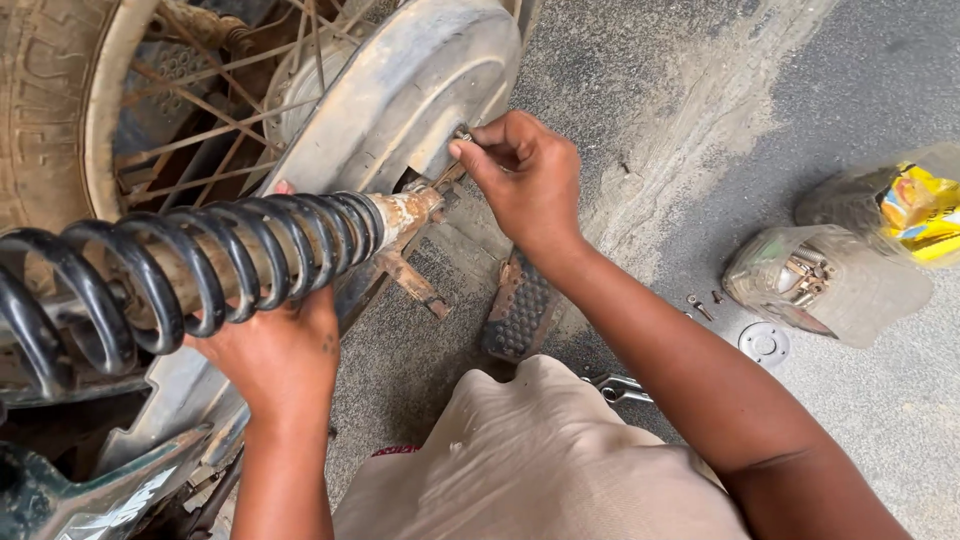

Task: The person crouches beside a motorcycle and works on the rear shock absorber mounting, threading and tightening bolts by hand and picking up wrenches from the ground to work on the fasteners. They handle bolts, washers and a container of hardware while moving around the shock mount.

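L hand [285, 350] gripping shock [200, 270] from under, R hand [520, 170] pinching small nut [463, 134] at mudguard [400, 95], 12 o'clock.

Two bare hands, both arms reaching forward from a crouch.
The left hand [283, 352] is cupped palm-up, fingers curled upward out of sight; the right hand [522, 172] is extended further, thumb and fingertips [462, 148] pinched tightly together, wrist bent.

Roadside motorcycle repair spot, outdoors on bare asphalt [620, 60]. A spoked rear wheel [90, 110] with dusty mudguard [400, 90] and coil shock absorber [190, 270] fills the left; right of the wheel, on the ground, lie a plastic bag of bolts [810, 280], loose screws [700, 305] and a spanner [620, 388].
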